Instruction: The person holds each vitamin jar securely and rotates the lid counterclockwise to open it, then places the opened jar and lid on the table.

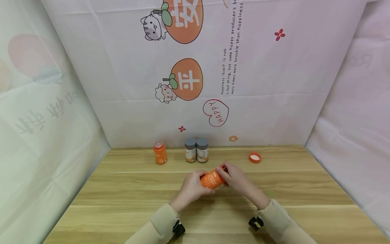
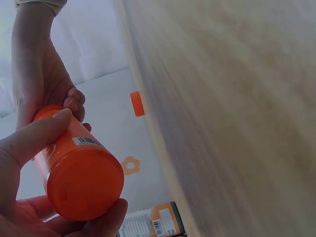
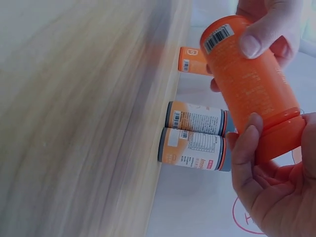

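Above the middle of the table, both hands hold one orange bottle (image 1: 212, 179), tilted with its base to the lower left. My left hand (image 1: 192, 185) grips the body near the base, thumb on one side and fingers on the other, as the left wrist view shows. My right hand (image 1: 239, 180) curls its fingers and thumb round the orange cap (image 3: 280, 138) at the other end. The cap sits on the bottle, partly hidden by the right fingers.
A second orange bottle (image 1: 160, 154) with a pale, patterned top stands at the back left. Two grey-lidded bottles (image 1: 190, 152) stand side by side near the back cloth (image 1: 262, 112). A loose orange cap (image 1: 251, 160), its white inside showing, lies at the back right.
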### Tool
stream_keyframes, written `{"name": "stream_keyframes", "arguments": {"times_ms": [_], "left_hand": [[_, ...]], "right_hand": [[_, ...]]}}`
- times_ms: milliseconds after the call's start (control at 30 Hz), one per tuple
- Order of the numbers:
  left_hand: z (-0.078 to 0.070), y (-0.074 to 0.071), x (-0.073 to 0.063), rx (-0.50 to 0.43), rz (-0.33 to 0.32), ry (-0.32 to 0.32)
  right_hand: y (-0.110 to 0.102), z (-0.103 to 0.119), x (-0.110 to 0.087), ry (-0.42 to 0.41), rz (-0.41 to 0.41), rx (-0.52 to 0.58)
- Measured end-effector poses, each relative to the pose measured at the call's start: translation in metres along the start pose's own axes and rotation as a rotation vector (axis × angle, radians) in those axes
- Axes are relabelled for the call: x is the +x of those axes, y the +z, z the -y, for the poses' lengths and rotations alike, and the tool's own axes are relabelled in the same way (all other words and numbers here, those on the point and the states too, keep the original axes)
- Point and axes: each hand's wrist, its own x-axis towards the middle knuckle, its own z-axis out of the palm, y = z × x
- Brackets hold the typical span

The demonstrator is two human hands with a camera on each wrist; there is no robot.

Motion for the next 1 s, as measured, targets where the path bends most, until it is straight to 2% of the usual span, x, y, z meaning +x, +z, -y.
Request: {"name": "stream_keyframes", "arguments": {"times_ms": [367,700,1000], "left_hand": [[-0.0074,-0.0002,-0.0039,0.113,-0.036,0.007],[-0.0100,-0.0034,-0.0071,0.168,-0.063,0.031],[-0.0078,-0.0052,-0.0055,0.178,-0.051,0.034]], "right_hand": [[-0.0032,0.0001,-0.0031,-0.155,-0.037,-0.122],[-0.0047,0.0011,-0.0054,-0.223,-0.062,-0.177],[-0.0014,-0.0007,-0.0051,-0.257,-0.084,-0.188]]}}
